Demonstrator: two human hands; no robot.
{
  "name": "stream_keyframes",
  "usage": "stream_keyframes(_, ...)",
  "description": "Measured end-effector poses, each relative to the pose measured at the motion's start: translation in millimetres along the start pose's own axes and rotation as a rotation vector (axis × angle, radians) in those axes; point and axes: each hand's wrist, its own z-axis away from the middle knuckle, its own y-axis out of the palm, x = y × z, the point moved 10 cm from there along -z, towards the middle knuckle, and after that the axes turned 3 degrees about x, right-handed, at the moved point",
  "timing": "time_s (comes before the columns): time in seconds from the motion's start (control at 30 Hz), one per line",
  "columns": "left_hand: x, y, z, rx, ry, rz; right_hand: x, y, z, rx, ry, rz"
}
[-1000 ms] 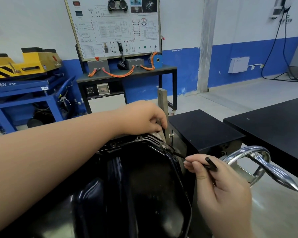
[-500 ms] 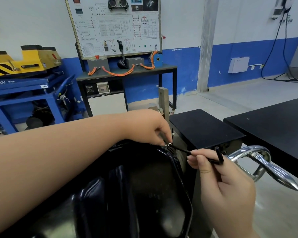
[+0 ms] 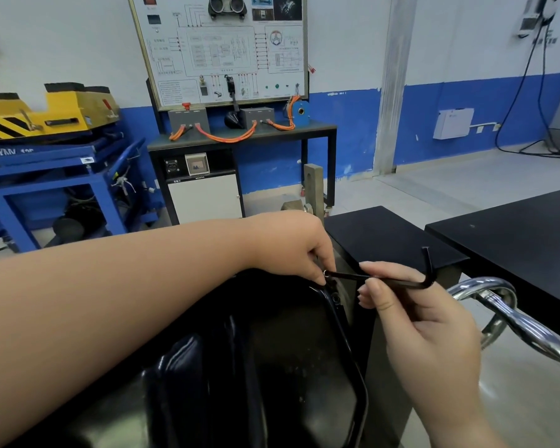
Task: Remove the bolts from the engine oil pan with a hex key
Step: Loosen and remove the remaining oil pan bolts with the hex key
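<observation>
Seemingly mid-removal: at frame centre, over the far right corner of the oil pan [image 3: 288, 350], the left hand [image 3: 291, 247] pinches a bolt [image 3: 326, 273] at the tip of the hex key [image 3: 398, 281], while the right hand [image 3: 427, 324] grips the key's long arm. The next move is likely to spin the bolt free without dropping it.

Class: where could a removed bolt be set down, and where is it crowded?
Free: black box top between oil pan and black table; that table's top beyond the chrome handle. Crowded: pan's far corner, with left hand, right hand, hex key.
</observation>
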Motion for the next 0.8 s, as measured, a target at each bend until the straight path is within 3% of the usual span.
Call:
stream_keyframes(0.13, 0.3, 0.9, 0.3, 0.008, 0.014, 0.009, -1.5, 3.4, -2.3, 0.066, 0.0, 0.032)
stream_keyframes(0.43, 3.6, 0.9, 2.2, -0.001, -0.016, 0.039, 6.3, 0.3, -12.9, -0.04, -0.06, 0.07)
stream_keyframes(0.57, 2.4, 1.4, 1.0, 0.0, -0.018, 0.007, -0.3, 4.1, -13.9, -0.095, -0.038, -0.047)
stream_keyframes(0.8, -0.4, 4.0, 2.5, 0.029, -0.003, -0.032, -15.8, 19.7, -8.8, -0.024, 0.034, -0.186)
